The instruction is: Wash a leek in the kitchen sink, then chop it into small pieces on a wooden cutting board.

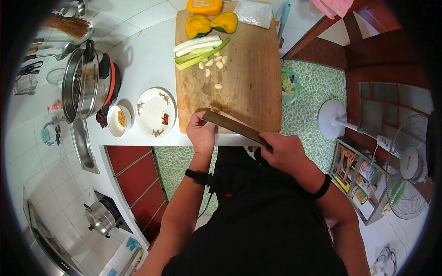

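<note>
My right hand (285, 150) grips the handle end of a kitchen knife (234, 127) with a broad dark blade, which slants over the near edge of a wooden cutting board (252, 86). My left hand (203, 132) is at the blade's far end, thumb and fingers bent together; a pale piece, perhaps a garlic clove, lies by the blade there. Whether the left fingers hold anything is hidden. Farther up the board are one separate garlic clove (218, 86), several more cloves (219, 64), cut scallion or leek stalks (198, 48) and two pumpkin pieces (223, 22).
Left of the board stand a floral plate (148, 114) with small reddish-brown pieces, a white bowl (114, 119) with yellowish bits, and a steamer pot (89, 82). A plastic packet (253, 13) and orange container (204, 7) lie at the far edge. A bin (293, 86) is to the right.
</note>
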`<state>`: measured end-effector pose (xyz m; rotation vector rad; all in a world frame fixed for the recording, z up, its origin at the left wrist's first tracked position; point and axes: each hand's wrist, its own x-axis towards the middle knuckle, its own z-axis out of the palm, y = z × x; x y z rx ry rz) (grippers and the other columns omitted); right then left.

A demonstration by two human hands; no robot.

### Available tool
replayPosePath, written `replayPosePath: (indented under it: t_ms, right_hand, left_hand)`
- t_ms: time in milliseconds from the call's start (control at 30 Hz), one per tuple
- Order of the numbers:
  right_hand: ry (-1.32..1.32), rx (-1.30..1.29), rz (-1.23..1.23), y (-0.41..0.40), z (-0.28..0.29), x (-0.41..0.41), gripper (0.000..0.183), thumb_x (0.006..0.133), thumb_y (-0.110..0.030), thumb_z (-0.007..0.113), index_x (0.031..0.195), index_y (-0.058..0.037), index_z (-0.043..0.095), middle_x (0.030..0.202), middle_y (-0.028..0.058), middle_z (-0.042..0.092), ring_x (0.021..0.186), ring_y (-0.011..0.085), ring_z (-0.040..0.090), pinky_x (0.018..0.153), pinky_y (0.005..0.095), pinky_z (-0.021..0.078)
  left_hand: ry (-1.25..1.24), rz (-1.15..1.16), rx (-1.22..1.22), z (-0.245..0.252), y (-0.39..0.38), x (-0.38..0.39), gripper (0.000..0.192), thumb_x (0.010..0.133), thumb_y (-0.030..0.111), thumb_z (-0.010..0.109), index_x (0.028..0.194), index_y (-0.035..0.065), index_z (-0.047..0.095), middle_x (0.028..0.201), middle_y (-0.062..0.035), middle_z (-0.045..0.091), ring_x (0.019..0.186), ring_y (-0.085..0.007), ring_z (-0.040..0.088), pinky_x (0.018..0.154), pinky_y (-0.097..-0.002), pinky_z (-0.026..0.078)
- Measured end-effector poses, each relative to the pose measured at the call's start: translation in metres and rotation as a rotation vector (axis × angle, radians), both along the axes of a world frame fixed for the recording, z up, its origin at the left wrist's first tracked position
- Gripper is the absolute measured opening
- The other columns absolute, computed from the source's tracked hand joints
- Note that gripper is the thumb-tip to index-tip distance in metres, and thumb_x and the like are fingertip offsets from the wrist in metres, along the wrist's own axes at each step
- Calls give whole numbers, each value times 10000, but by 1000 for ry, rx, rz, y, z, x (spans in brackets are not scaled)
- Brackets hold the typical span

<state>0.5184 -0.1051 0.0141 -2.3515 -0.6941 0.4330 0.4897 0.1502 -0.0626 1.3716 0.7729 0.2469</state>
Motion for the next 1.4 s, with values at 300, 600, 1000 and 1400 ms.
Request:
replayPosePath:
  t_ms: [300,600,1000,1400]
  right_hand:
    - [-33,-14,34,3,6,3,227,850,-229,708,1036,-110,654,778,104,687,664,326,678,550,441,530]
    - [-52,-11,34,4,6,2,253,850,-215,700,1073,-103,657,785,110,683,675,335,677,551,451,527]
    - [33,-66,25,6,13,7,266,852,-139,688,1114,-97,707,842,142,715,740,347,701,638,424,563]
    - [-14,-74,38,2,10,6,264,839,-133,686,1100,-91,702,850,136,723,739,336,707,626,426,563]
  left_hand:
    - [-17,-7,-38,1,1,-2,146,866,-81,673,992,-9,662,786,-21,668,623,-58,571,557,-205,456]
    - [-15,-50,-22,6,2,-2,125,905,-89,658,1019,-39,662,842,-59,711,723,-93,653,651,-216,512]
    - [-112,-72,-71,-2,2,-4,84,948,-54,672,1029,-34,661,865,-38,691,721,-85,634,653,-228,515]
    - [-64,-70,-3,2,2,-3,164,891,-64,679,1049,-21,686,802,-13,683,674,-63,607,609,-208,487]
